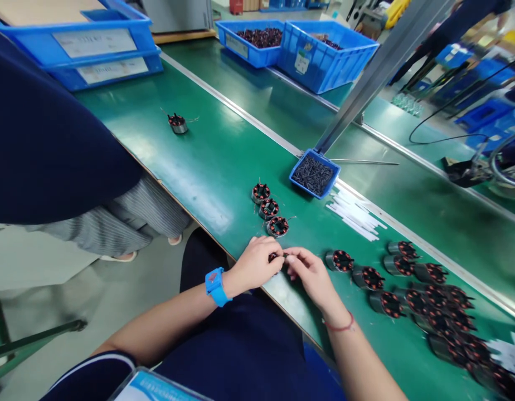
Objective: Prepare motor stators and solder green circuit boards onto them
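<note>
At the table's front edge, my left hand (260, 259) is wrapped round a small wound motor stator (275, 257), mostly hidden by the fingers. The fingertips of my right hand (307, 271) are pinched together against the stator's right side; what they grip is too small to make out. Just beyond my left hand, three stators (269, 209) with copper windings and thin loose wires stand in a row. To the right of my right hand lies a large group of stators (414, 301), tipped on their sides with black pins pointing right.
A small blue bin (294, 174) of short black tubes stands beyond the stators, beside white strips (355, 214). A metal post (378, 78) rises behind it. One stator (177, 123) sits far left near a co-worker (52, 139). Blue crates (320, 61) stand at the back.
</note>
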Demonstrator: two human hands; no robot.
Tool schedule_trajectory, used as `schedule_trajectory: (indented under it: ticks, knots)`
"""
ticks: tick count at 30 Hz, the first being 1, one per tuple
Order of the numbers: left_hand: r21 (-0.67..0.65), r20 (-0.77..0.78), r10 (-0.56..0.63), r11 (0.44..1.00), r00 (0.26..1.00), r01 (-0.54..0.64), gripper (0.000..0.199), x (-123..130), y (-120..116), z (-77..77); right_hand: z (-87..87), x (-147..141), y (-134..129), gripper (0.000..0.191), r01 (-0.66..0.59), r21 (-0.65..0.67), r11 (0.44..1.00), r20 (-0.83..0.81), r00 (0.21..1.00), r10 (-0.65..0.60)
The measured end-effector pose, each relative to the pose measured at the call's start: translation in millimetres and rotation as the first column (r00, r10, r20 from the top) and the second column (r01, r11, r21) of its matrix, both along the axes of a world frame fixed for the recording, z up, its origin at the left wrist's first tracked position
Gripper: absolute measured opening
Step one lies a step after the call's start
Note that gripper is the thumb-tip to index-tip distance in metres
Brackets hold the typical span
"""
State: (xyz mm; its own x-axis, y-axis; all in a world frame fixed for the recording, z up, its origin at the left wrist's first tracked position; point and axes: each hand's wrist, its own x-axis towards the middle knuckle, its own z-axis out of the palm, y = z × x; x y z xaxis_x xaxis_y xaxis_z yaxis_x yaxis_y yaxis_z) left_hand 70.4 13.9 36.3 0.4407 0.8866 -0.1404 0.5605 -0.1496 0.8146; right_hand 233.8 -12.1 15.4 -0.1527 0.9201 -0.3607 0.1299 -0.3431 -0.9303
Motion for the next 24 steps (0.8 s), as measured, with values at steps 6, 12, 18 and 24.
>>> schedule_trajectory:
  ticks: [6, 12, 18, 24]
  knots:
    - [0.013, 0.093, 0.132, 0.991, 0.987, -0.133, 0.01, 1, -6, -7.3, 2.0, 0, 4, 0.029, 0.005, -0.264, 0.965, -0.254, 0.964, -0.075]
    - [0.097, 0.123, 0.038, 0.994, 0.992, -0.05, 0.014, -10, -9, -7.4, -0.8, -3, 2, 0.029, 0.011, -0.24, 0.971, -0.233, 0.97, -0.069]
    - [0.228, -0.107, -0.007, 0.973, 0.994, 0.032, 0.05, -29, -34, -6.0, -1.7, -8, -4, 0.022, -0.115, 0.344, 0.932, 0.38, 0.925, -0.026]
    - [0.15, -0.096, 0.002, 0.989, 0.995, 0.013, 0.044, -30, -37, -13.4, -2.2, -4, -12, 0.018, -0.453, 0.643, 0.618, 0.614, 0.787, -0.062]
